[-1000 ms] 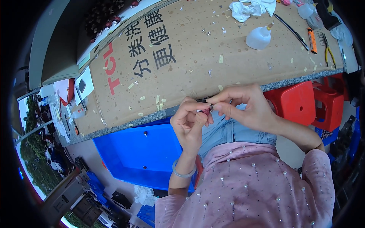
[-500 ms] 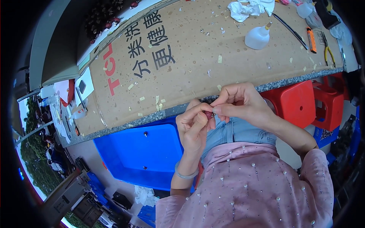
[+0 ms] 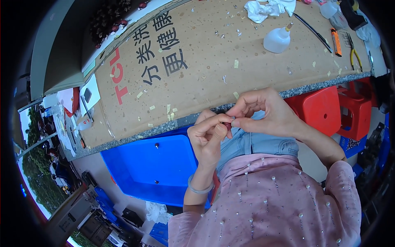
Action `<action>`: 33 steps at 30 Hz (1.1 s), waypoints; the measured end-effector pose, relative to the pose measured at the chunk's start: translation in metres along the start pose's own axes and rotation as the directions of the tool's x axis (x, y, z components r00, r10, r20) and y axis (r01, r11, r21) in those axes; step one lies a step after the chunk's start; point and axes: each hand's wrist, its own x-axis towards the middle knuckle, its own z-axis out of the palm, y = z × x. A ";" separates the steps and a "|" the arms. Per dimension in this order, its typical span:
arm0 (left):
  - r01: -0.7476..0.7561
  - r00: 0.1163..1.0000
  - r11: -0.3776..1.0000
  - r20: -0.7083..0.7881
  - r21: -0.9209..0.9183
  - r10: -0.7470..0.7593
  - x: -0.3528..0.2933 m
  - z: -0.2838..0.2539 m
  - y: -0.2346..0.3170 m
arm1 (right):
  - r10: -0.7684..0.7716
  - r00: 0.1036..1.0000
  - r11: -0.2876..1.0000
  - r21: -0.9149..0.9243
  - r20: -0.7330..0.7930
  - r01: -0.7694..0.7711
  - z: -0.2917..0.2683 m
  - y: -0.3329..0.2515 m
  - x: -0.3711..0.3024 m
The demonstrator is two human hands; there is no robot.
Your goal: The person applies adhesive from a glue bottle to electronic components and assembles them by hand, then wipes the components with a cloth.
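Observation:
Above my lap, just in front of the table edge, my left hand (image 3: 207, 136) pinches a small dark red piece (image 3: 225, 125) between thumb and fingers. Most of that piece is hidden by the fingertips, so its kind is unclear. My right hand (image 3: 267, 115) meets it from the right, its thumb and forefinger tips close together at the piece and the other fingers curled in. Whether those tips hold something tiny, I cannot make out. Below and left of my left hand is a blue plastic tray (image 3: 140, 164), with two small dark pieces (image 3: 156, 145) on it.
Brown cardboard (image 3: 201, 82) covers the stone-edged table, with scattered yellow scraps. On it are a white squeeze bottle (image 3: 277, 40), white cloth (image 3: 258, 12), an orange cutter (image 3: 336, 43) and yellow-handled pliers (image 3: 354, 55). Dark red pieces (image 3: 115, 28) lie heaped far left. A red stool (image 3: 319, 111) stands right.
My right thumb and forefinger have shifted slightly at the piece, and my left hand has moved a little left. The small dark red piece stays in my left fingers.

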 end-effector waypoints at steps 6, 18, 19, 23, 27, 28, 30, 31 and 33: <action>0.128 0.992 0.971 0.035 -0.202 -0.124 0.000 -0.001 0.000 | 0.025 1.000 0.999 0.036 0.009 -0.025 -0.001 -0.001 0.001; 0.117 0.993 0.977 0.046 -0.177 -0.111 0.000 -0.003 0.000 | 0.072 0.996 0.993 0.089 0.042 -0.076 -0.003 -0.001 0.005; 0.113 0.993 0.976 0.055 -0.185 -0.104 0.000 -0.003 0.000 | 0.083 0.995 0.993 0.076 0.050 -0.087 -0.004 -0.001 0.005; 0.079 0.995 0.987 0.073 -0.141 -0.069 0.003 -0.005 -0.002 | 0.077 0.993 0.994 0.064 0.091 -0.083 -0.010 -0.002 0.007; 0.050 0.996 0.999 0.074 0.017 -0.051 0.004 -0.009 0.001 | 0.161 0.984 0.986 0.036 0.074 -0.164 -0.013 -0.008 0.008; 0.035 0.997 0.997 0.064 0.066 -0.039 0.004 -0.010 0.001 | 0.171 0.983 0.984 0.037 0.069 -0.174 -0.013 -0.010 0.009; 0.026 0.997 0.995 0.068 0.099 -0.032 0.006 -0.013 0.001 | 0.181 0.982 0.983 0.026 0.060 -0.183 -0.013 -0.014 0.010; 0.016 0.997 0.991 0.071 0.134 -0.026 0.006 -0.014 0.001 | 0.191 0.980 0.981 0.015 0.052 -0.192 -0.013 -0.015 0.011; 0.022 0.997 0.987 0.068 0.158 -0.033 0.007 -0.013 0.003 | 0.208 0.977 0.978 0.016 0.055 -0.209 -0.013 -0.015 0.013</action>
